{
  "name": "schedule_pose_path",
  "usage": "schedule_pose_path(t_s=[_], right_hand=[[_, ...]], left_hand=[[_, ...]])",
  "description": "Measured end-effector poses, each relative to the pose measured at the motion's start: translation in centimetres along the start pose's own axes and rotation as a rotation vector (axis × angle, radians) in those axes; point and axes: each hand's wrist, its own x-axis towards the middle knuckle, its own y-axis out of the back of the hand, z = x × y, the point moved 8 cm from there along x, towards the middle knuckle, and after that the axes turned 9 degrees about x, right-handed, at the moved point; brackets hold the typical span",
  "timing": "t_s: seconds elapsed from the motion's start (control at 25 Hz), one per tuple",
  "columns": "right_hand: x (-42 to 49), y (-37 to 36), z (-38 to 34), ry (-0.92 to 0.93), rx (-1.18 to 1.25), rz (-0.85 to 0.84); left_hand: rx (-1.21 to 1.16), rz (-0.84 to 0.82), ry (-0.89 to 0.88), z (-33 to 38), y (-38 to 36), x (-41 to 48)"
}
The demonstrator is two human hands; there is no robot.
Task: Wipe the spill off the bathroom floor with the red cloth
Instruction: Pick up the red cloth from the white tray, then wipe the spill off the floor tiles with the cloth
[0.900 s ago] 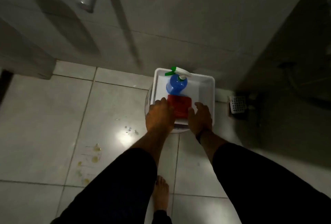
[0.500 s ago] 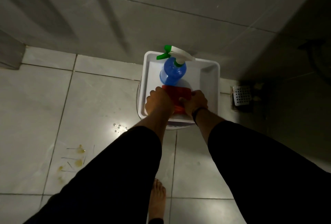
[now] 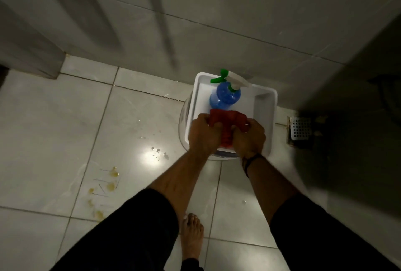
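Note:
The red cloth (image 3: 227, 123) is bunched up over the white tray (image 3: 265, 114), just in front of a blue spray bottle (image 3: 225, 97). My left hand (image 3: 202, 135) grips the cloth's left part and my right hand (image 3: 249, 137) grips its right part. The cloth's lower end is hidden between my hands. The spill (image 3: 106, 181) shows as yellowish drops and thin streaks on the pale floor tiles, well to the left and nearer to me than the tray.
The tray rests on a round white bucket (image 3: 183, 116) against the grey tiled wall. A floor drain grate (image 3: 300, 128) lies right of the tray. Small water drops (image 3: 158, 151) glint near the bucket. My bare foot (image 3: 192, 234) stands below. A dark shape fills the right side.
Both hands closed on the folded red cloth and have gathered it up into a bunch. The camera view has shifted, so the tray now appears further right.

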Motion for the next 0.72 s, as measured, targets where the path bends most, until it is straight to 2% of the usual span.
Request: schedule_pose_path(t_s=[0.08, 0.16, 0.2, 0.28, 0.32, 0.4, 0.56, 0.64, 0.72], right_hand=[[-3.8, 0.8, -1.8, 0.064, 0.106, -0.031], [-7.3, 0.7, -1.9, 0.002, 0.245, -0.185], [-9.0, -0.2, -1.3, -0.082, 0.330, -0.328], [-13.4, -3.3, 0.3, -0.303, 0.481, -0.729], [-15.6, -4.5, 0.9, -0.393, 0.494, -0.914], [-18.9, -7.1, 2.1, -0.446, 0.394, -1.160], [-23.1, -13.6, 5.0, -0.357, 0.103, -1.264], [-24.5, -17.1, 6.5, -0.322, 0.008, -1.226], [-25.1, -19.9, 7.8, -0.309, -0.067, -1.165]], left_hand=[[-0.220, -0.043, 0.048, -2.0, 2.0, -2.6], [-0.453, -0.090, 0.109, -4.8, 4.5, -5.4], [-0.526, -0.111, 0.116, -6.3, 5.9, -6.8], [-0.585, -0.130, 0.120, -10.1, 8.1, -9.7], [-0.575, -0.141, 0.121, -11.8, 8.7, -11.0], [-0.550, -0.117, 0.116, -15.3, 10.1, -12.8], [-0.531, 0.061, 0.161, -22.6, 13.5, -15.0], [-0.553, 0.205, 0.171, -27.1, 15.0, -15.6], [-0.394, 0.394, 0.207, -32.6, 16.9, -16.3]])
